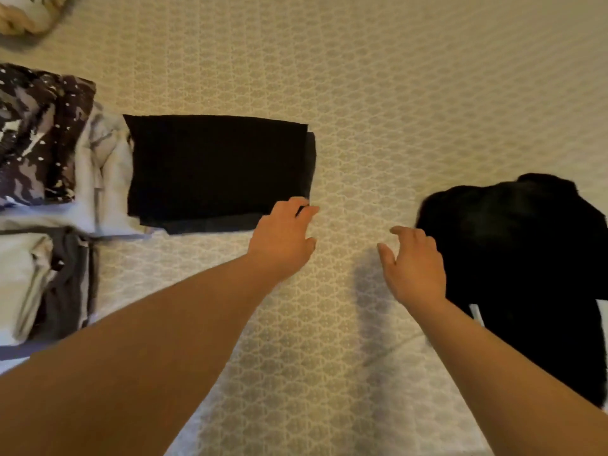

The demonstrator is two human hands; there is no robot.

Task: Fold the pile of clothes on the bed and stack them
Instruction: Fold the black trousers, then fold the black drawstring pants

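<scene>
Head view, single frame. Two forearms enter from the lower edge of the frame, one from the lower left, one from the lower right. Both are bare from the frame edge to the wrist; no sleeve or cuff shows at any point. Left hand (283, 236) sits just left of frame centre: bare, with nothing worn on the wrist or the visible fingers. Right hand (415, 268) sits right of centre: bare likewise. Fingernails too blurred to note. Rest of the person is out of frame.
</scene>
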